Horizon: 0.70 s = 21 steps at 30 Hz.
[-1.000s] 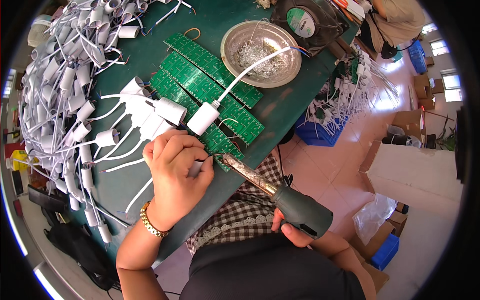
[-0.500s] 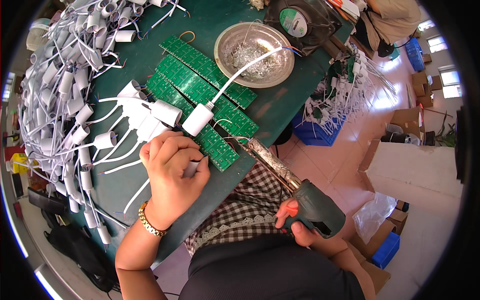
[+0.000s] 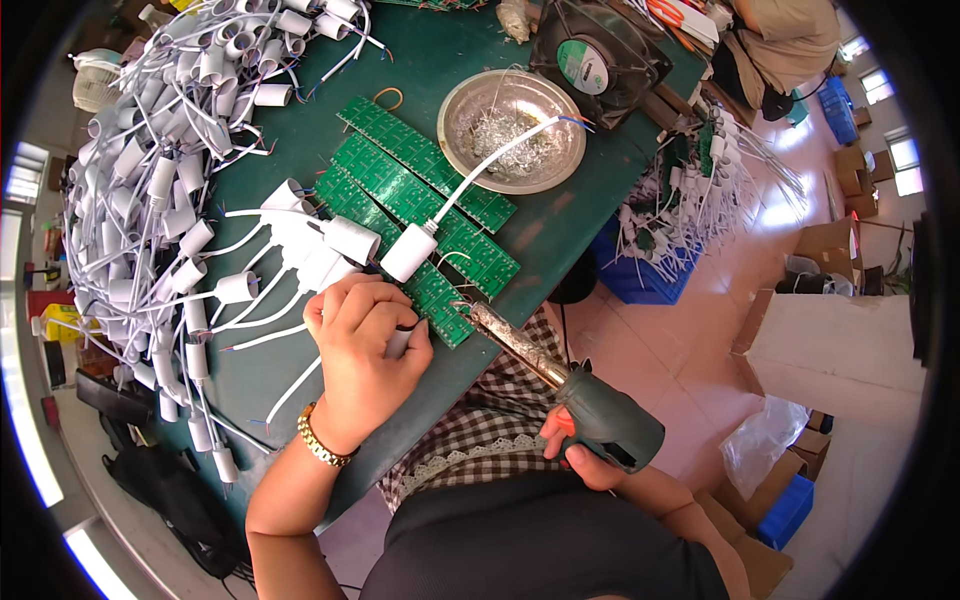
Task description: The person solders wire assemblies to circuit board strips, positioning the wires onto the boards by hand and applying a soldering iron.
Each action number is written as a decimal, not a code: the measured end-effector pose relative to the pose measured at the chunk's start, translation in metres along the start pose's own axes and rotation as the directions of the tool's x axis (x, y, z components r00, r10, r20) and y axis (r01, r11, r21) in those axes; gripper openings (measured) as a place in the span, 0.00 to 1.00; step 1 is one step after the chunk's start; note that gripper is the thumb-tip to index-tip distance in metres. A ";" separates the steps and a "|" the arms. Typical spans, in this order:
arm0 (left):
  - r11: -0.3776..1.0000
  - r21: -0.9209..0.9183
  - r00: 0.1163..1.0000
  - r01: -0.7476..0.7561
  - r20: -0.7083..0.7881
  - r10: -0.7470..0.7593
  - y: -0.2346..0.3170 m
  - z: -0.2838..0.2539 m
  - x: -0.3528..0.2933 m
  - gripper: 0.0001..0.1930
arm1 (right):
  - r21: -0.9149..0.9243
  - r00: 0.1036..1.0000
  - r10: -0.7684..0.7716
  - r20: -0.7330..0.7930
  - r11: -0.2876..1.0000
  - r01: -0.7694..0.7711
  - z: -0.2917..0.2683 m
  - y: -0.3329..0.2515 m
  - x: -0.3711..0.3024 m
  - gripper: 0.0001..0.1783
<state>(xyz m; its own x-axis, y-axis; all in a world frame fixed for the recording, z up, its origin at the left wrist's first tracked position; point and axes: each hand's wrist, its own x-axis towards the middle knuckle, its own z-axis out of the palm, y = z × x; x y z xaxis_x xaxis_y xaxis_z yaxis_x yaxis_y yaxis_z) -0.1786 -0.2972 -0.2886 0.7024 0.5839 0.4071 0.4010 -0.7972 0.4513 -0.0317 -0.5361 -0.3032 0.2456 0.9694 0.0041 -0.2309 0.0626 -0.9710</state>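
Note:
My right hand (image 3: 582, 452) grips a dark green soldering gun (image 3: 612, 418) by its handle, a finger on the orange trigger. The gun's metal barrel slants up and left, and its tip meets the near end of the green circuit boards (image 3: 440, 308); whether it touches cannot be made out. My left hand (image 3: 368, 340) is curled at the boards' near left edge, closed round a white cylindrical housing (image 3: 399, 343), mostly hidden by the fingers. Across the boards lies a white capped cable (image 3: 408, 252) with bare wire ends. More white housings (image 3: 322, 262) lie beyond my left hand.
A metal bowl (image 3: 452, 112) with wire scraps sits behind the boards, beside a black fan (image 3: 610, 55). A large heap of white cabled housings (image 3: 165, 190) covers the left of the green table (image 3: 300, 140). A blue crate (image 3: 640, 282) of finished-looking cabled pieces stands on the floor at right.
The soldering gun has moved left, its tip now over the nearest board's end. My left hand keeps its grip beside the boards. The whole view has shifted slightly.

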 end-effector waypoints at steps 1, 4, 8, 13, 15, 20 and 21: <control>1.000 0.002 1.000 -0.002 0.002 0.002 0.000 0.000 0.000 0.12 | -0.015 0.999 -0.044 0.015 0.999 0.044 -0.001 0.002 0.001 0.17; 1.000 0.006 1.000 -0.004 0.000 0.004 0.000 0.000 0.000 0.12 | -0.078 0.995 -0.102 0.001 0.992 0.102 0.000 0.009 0.002 0.15; 1.000 0.005 1.000 -0.004 0.003 0.004 0.001 0.001 -0.001 0.12 | -0.009 0.996 0.076 -0.056 0.997 -0.076 0.001 0.010 -0.005 0.13; 1.000 0.001 1.000 -0.012 -0.004 0.012 0.001 0.001 0.000 0.13 | -0.224 0.995 0.072 0.072 0.973 -0.054 -0.004 0.019 -0.007 0.15; 1.000 0.004 1.000 -0.009 -0.008 0.009 0.002 0.002 -0.001 0.13 | -0.380 0.995 0.039 0.087 0.925 -0.003 -0.006 0.021 -0.007 0.16; 1.000 0.010 1.000 -0.003 -0.020 0.003 0.002 0.004 -0.003 0.13 | -0.358 1.000 0.009 -0.027 0.933 -0.018 0.001 0.018 -0.011 0.14; 1.000 0.009 1.000 -0.011 -0.025 0.012 0.001 0.004 -0.003 0.12 | -0.237 0.999 0.025 -0.047 0.971 -0.036 0.002 0.016 -0.011 0.14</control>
<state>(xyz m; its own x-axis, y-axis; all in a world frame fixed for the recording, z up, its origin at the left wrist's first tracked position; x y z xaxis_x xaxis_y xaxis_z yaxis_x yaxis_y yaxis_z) -0.1777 -0.3002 -0.2926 0.6918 0.5783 0.4324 0.3981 -0.8051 0.4397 -0.0399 -0.5452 -0.3188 0.2841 0.9583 -0.0317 -0.0101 -0.0301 -0.9995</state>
